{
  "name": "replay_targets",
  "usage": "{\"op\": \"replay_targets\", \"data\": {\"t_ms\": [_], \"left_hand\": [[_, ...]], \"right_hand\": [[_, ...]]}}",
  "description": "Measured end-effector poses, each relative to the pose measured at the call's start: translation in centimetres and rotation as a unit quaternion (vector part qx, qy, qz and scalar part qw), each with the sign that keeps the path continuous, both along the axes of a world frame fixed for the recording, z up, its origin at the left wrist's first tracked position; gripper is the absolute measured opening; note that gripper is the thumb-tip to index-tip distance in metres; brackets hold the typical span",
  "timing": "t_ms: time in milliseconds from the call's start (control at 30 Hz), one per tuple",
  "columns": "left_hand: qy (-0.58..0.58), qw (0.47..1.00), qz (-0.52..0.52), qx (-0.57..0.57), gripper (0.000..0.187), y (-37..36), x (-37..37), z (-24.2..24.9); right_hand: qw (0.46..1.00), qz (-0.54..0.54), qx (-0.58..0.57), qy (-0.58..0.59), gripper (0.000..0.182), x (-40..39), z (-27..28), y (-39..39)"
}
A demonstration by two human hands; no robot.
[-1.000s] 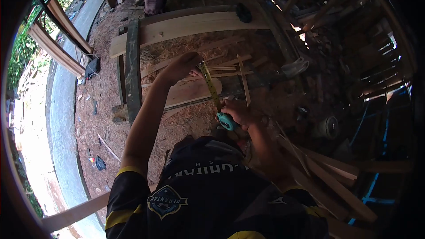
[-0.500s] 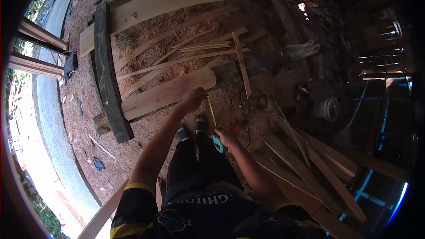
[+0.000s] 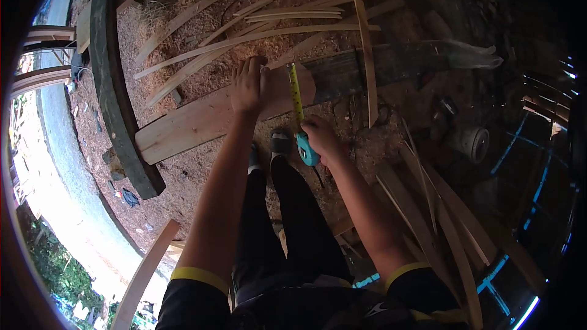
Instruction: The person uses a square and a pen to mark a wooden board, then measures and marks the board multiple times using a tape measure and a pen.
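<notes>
A teal tape measure (image 3: 307, 150) is held in my right hand (image 3: 321, 137), its fingers wrapped round the case. The yellow blade (image 3: 295, 93) stands out from it across the pale plank (image 3: 195, 121), close to the plank's rounded right end. My left hand (image 3: 247, 87) rests on the plank's far edge to the left of the blade, fingers extended and a little bent, not holding the tape. The plank's left end meets a dark squared beam (image 3: 114, 88).
Thin wood strips (image 3: 263, 35) lie on sawdust beyond the plank, and one strip (image 3: 367, 61) crosses a dark timber (image 3: 422, 60). Long boards (image 3: 449, 226) lean at the lower right, near a round container (image 3: 476, 145). A sandalled foot (image 3: 280, 141) stands below the plank.
My left hand has let go of the blade's end and moved up and left onto the plank. My right hand has brought the tape up, its blade now across the plank. The view has shifted.
</notes>
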State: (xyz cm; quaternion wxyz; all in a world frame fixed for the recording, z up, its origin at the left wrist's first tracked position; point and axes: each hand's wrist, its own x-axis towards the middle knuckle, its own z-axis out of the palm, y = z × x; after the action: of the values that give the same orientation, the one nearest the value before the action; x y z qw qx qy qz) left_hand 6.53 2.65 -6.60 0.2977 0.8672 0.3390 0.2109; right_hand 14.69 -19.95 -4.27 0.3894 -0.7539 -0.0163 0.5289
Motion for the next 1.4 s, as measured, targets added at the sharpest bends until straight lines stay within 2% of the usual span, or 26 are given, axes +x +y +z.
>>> {"op": "replay_targets", "data": {"t_ms": [67,133,233,433,533,767,867,933,1033,1133,1400], "left_hand": [[0.001,1.0,0.019,-0.001,0.031,0.2,-0.1,-0.1],[0.034,0.998,-0.021,0.051,0.033,0.0,0.2,0.0],[0.09,0.995,-0.016,0.031,0.034,0.1,0.4,0.3],[0.072,0.997,-0.015,0.02,0.037,-0.1,0.7,1.2],[0.096,0.992,-0.057,0.06,0.039,-0.1,0.9,1.9],[0.147,0.987,-0.061,0.028,0.038,0.1,1.4,2.3],[0.155,0.986,-0.052,0.027,0.037,0.0,1.7,2.3],[0.145,0.984,-0.06,0.083,0.035,0.0,1.7,2.1],[0.129,0.986,-0.065,0.089,0.032,0.2,1.7,1.7],[0.131,0.986,-0.066,0.079,0.031,0.2,1.6,1.5],[0.136,0.988,-0.065,0.034,0.025,0.2,1.6,1.7]], "right_hand": [[1.0,0.012,-0.021,0.007,0.022,0.3,0.2,0.3],[0.998,0.046,-0.028,-0.02,0.022,0.7,-0.3,0.3],[0.998,0.056,-0.017,-0.007,0.021,1.2,-1.0,0.7],[0.996,0.071,-0.052,0.022,0.021,2.2,1.7,2.4],[0.996,0.047,-0.05,0.056,0.022,1.9,0.7,1.5],[0.997,0.033,-0.037,0.067,0.024,1.6,0.3,1.7],[0.995,0.066,-0.063,0.03,0.025,1.4,-1.1,1.0],[0.995,0.069,-0.052,0.046,0.026,1.4,-1.9,0.6],[0.995,0.093,-0.028,0.008,0.025,1.5,-2.1,0.3],[0.997,0.053,-0.019,0.055,0.023,1.7,-1.3,0.3],[0.997,0.013,-0.013,0.077,0.021,1.5,0.3,0.7]]}}
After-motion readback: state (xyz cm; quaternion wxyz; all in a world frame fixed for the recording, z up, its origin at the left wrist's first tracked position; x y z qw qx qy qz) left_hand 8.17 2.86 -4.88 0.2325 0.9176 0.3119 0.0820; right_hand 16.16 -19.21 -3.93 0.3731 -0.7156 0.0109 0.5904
